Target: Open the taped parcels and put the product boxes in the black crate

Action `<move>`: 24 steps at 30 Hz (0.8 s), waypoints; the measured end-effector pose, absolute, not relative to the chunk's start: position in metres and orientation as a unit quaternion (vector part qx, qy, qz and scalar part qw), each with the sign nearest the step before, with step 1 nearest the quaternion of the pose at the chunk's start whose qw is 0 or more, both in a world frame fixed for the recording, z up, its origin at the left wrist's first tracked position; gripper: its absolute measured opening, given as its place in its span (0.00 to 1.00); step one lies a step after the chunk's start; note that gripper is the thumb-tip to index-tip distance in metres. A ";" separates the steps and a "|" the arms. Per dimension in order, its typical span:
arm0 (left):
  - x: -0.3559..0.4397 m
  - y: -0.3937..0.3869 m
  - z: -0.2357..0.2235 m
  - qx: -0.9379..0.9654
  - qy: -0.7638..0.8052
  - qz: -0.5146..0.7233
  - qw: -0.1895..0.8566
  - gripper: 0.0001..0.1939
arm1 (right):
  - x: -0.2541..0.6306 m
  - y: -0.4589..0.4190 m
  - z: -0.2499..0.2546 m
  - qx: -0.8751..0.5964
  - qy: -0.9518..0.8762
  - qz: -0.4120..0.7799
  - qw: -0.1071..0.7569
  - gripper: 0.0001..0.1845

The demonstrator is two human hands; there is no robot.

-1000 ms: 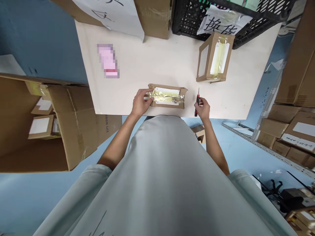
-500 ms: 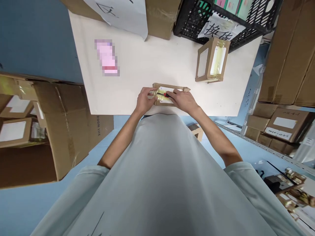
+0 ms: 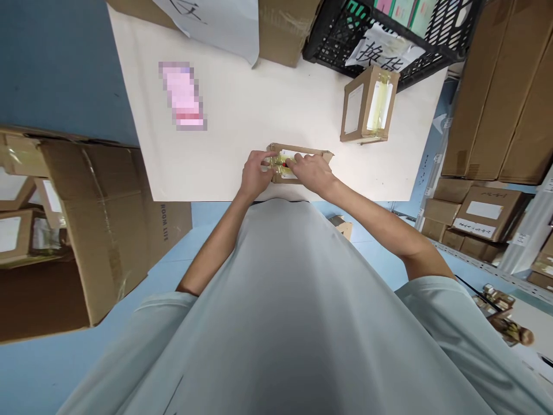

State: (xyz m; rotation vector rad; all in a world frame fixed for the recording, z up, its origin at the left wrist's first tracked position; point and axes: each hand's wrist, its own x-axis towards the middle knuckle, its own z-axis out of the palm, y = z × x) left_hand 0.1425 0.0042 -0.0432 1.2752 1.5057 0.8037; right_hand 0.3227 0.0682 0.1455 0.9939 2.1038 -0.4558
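Note:
A small cardboard box [image 3: 302, 180] lies near the front edge of the white table, with yellowish clear tape and a white label on top. My left hand [image 3: 257, 173] grips its left end, thumb and fingers curved around the corner. Over the middle of the box, my right hand [image 3: 314, 171] is closed on a small red-and-black box cutter [image 3: 285, 165], its tip at the taped top near my left fingers. My right fingers hide most of the cutter. A flap sticks out at the box's right end.
A second taped box [image 3: 357, 115] stands at the table's [image 3: 233, 115] right, before a black crate [image 3: 330, 49] with small packages. A blurred pink item [image 3: 183, 98] lies at left. A large open carton [image 3: 99, 219] holds boxes at lower left; shelves with boxes [image 3: 484, 210] stand at right.
My right hand has moved slightly left along the box with the cutter, covering more of it. My left hand stays on the box's left end. The view has shifted slightly.

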 end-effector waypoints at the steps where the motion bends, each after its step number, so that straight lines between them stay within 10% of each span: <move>1: 0.144 0.004 -0.043 0.521 0.623 0.328 0.482 0.22 | 0.322 0.068 0.146 0.391 0.820 -0.179 0.378 0.31; 24: 0.168 0.000 -0.006 0.508 0.710 0.245 0.422 0.27 | 0.432 0.060 0.148 0.445 0.770 -0.200 0.411 0.31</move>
